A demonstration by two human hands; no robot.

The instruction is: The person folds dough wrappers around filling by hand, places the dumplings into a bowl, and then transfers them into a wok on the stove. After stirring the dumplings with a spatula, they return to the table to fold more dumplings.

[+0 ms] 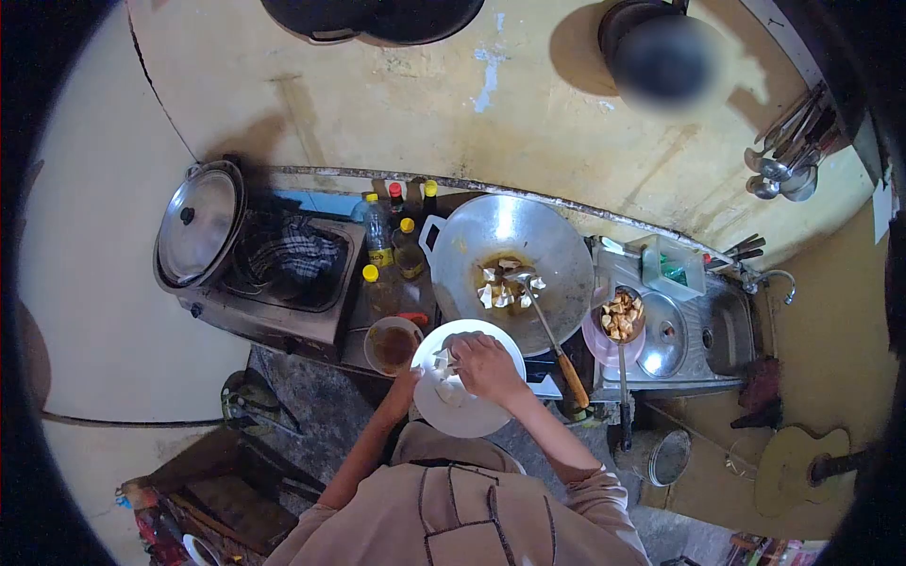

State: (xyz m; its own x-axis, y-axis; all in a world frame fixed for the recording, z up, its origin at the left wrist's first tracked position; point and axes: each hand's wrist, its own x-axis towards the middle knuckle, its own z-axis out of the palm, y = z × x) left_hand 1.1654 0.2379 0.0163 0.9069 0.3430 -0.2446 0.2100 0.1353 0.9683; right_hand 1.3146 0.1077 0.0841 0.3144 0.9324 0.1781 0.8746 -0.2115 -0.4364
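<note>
My left hand (404, 389) grips the left rim of a white plate (472, 422) in front of my body. On the plate lie a few white pieces (451, 389). Over its upper right part is my right hand (486, 366), fingers bent down towards the pieces; what they hold, if anything, is hidden. Just beyond the plate stands a large metal wok (557, 236) with white pieces in oil at its bottom. A ladle with a wooden handle (572, 379) rests in the wok, its handle over the near rim.
Left of the wok are bottles (377, 226) and a bowl of brown liquid (391, 345). Farther left, a stove (274, 321) holds a lidded pot (196, 224). To the right, a strainer of browned pieces (622, 316) sits beside the sink (727, 330).
</note>
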